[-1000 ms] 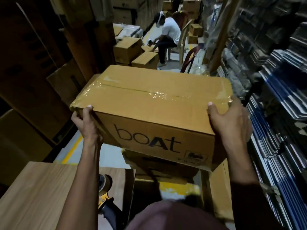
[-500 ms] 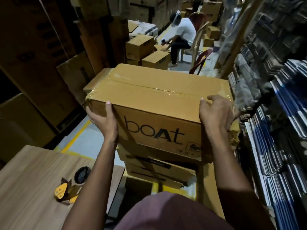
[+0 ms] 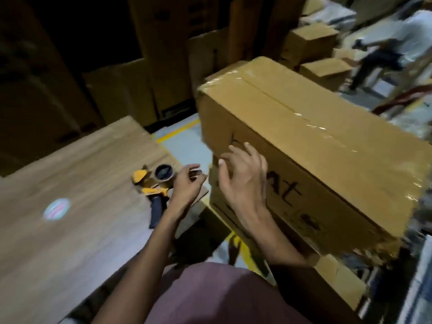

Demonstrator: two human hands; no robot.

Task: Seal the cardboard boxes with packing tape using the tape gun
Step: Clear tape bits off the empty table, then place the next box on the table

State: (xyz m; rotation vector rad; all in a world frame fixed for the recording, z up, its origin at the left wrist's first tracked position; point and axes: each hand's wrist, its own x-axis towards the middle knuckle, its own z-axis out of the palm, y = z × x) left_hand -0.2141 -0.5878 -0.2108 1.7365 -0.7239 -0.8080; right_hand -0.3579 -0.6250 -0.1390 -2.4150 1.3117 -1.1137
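A brown cardboard box with clear tape along its top seam and black lettering on its side sits on top of a stack of boxes at the right. My right hand hovers in front of its near side with loose fingers, holding nothing. My left hand is over the table's right edge, fingers relaxed and empty, just right of the tape gun. The tape gun is yellow with a dark handle and lies flat on the wooden table.
A round pale sticker lies on the table. Large cartons stand behind it, with grey floor and a yellow line between. More boxes and a seated person in white are at the far right.
Both hands let go of the taped box, which now rests on the stack. They moved left toward the table, and the view swung left, bringing the tape gun near the centre.
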